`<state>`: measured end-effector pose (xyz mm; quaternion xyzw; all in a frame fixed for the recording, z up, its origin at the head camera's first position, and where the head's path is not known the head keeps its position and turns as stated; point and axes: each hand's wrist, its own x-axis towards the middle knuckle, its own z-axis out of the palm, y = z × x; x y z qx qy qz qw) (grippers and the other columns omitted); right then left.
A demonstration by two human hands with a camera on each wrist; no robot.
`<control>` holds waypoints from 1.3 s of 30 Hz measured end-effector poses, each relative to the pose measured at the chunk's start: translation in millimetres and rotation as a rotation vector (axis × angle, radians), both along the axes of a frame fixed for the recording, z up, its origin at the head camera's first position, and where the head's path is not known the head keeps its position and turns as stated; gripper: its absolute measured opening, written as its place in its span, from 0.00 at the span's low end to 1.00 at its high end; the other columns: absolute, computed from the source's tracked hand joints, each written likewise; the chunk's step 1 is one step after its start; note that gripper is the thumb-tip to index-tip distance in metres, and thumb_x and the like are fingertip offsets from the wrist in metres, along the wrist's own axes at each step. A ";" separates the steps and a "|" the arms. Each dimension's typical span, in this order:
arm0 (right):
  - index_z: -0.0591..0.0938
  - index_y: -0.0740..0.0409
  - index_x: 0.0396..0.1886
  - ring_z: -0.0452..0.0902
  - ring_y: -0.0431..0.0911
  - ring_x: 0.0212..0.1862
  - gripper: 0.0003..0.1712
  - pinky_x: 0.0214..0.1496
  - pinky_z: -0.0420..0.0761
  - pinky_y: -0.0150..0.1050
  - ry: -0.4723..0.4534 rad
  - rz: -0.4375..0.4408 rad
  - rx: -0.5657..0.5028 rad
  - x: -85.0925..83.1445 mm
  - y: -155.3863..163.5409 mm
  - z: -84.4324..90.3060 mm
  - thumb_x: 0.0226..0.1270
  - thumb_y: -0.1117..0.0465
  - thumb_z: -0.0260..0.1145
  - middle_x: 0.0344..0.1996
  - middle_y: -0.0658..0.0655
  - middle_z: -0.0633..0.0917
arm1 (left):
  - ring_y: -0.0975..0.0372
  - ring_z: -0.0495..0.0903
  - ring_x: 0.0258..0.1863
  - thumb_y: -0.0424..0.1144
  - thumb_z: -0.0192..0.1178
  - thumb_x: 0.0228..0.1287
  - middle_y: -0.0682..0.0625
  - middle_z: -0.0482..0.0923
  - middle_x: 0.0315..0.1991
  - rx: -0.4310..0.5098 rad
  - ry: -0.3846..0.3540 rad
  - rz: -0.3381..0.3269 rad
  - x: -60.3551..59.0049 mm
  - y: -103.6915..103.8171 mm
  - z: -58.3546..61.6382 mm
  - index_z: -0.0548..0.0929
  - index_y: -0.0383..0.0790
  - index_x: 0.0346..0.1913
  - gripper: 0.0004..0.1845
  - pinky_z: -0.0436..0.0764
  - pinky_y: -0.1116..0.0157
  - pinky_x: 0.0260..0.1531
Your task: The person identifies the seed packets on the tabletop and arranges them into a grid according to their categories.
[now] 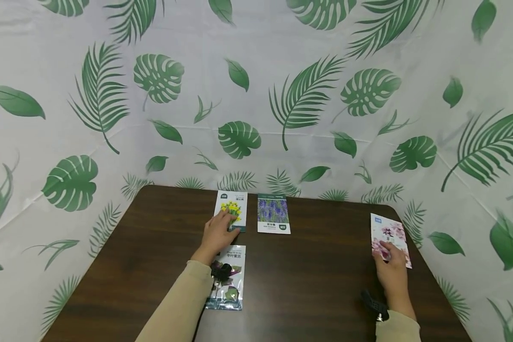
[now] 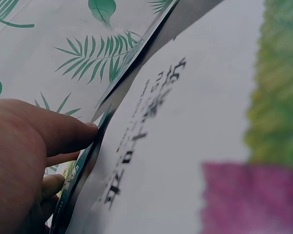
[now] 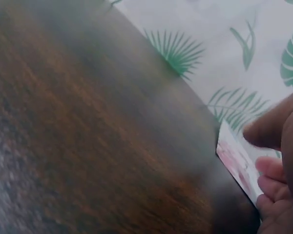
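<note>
Nearest lies a purple-leaf packet (image 1: 227, 278), partly under the left forearm, long axis running away from the person. Just beyond it the left hand (image 1: 217, 233) rests its straight fingers on the near edge of the yellow packet (image 1: 231, 209), which also lies lengthwise, with the lavender packet (image 1: 273, 213) just beside it. At the tabletop's (image 1: 316, 275) right edge the right hand (image 1: 392, 270) presses the pink packet (image 1: 389, 237), fingers loosely flat, packet angled slightly.

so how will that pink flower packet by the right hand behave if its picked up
The pink flower packet looks thin and flat, so probably light and floppy. Lying flush on the table, it may slide before lifting; the right hand touches its near end.
</note>
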<state>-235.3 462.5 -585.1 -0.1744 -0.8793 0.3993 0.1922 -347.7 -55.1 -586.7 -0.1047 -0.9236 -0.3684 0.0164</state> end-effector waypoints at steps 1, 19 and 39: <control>0.76 0.72 0.72 0.55 0.77 0.82 0.25 0.86 0.54 0.72 -0.008 0.002 0.019 0.5 0.5 -0.3 0.82 0.67 0.62 0.79 0.81 0.66 | 0.43 0.56 0.88 0.47 0.69 0.77 0.41 0.62 0.86 -0.002 -0.001 -0.003 0.2 0.4 -0.4 0.82 0.45 0.72 0.25 0.52 0.34 0.84; 0.79 0.71 0.70 0.63 0.79 0.79 0.27 0.83 0.57 0.72 -0.032 0.093 0.220 0.2 -0.9 -4.3 0.73 0.77 0.55 0.76 0.83 0.68 | 0.43 0.56 0.88 0.48 0.68 0.77 0.39 0.62 0.86 -0.002 0.006 -0.016 1.5 2.7 4.9 0.81 0.43 0.72 0.26 0.51 0.35 0.85; 0.81 0.64 0.65 0.67 0.77 0.65 0.23 0.60 0.68 0.75 -0.192 0.138 0.313 2.3 -19.7 4.2 0.75 0.61 0.65 0.61 0.77 0.75 | 0.44 0.54 0.89 0.48 0.68 0.78 0.40 0.61 0.86 -0.019 -0.002 -0.006 0.1 0.2 0.7 0.81 0.44 0.73 0.26 0.51 0.34 0.85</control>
